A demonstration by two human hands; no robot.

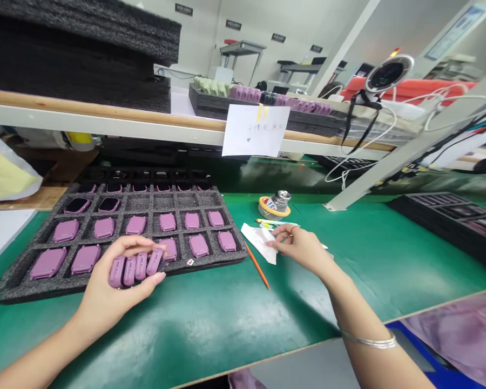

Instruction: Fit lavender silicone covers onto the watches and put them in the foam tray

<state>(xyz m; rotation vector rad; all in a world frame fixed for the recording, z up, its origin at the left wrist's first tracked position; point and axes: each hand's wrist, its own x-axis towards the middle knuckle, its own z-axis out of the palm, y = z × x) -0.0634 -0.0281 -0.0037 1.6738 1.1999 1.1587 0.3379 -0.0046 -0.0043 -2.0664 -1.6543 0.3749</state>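
Note:
Several purple smartwatch cases (136, 268) stand in a row in my left hand (117, 270), gripped between its thumb and fingers. This hand is over the front edge of a black foam tray (121, 281). Purple watch cases (66, 230) lie in the two front rows of the tray, and dark-screened watches (76, 205) sit farther back. My right hand (297, 246) is pinched at the right edge of a white wipe (261, 242) on the green mat. An orange stick (258, 267) and a light-coloured pen (277, 222) lie beside the wipe.
Behind the wipe stands a metal-topped bottle (281, 201) in a yellow ring. A shelf (146, 125) crosses above, carrying black foam stacks (76, 59) and a tray of watch cases (210, 102). A slanted white post (348, 183) meets the mat; another black tray (449, 227) is at right.

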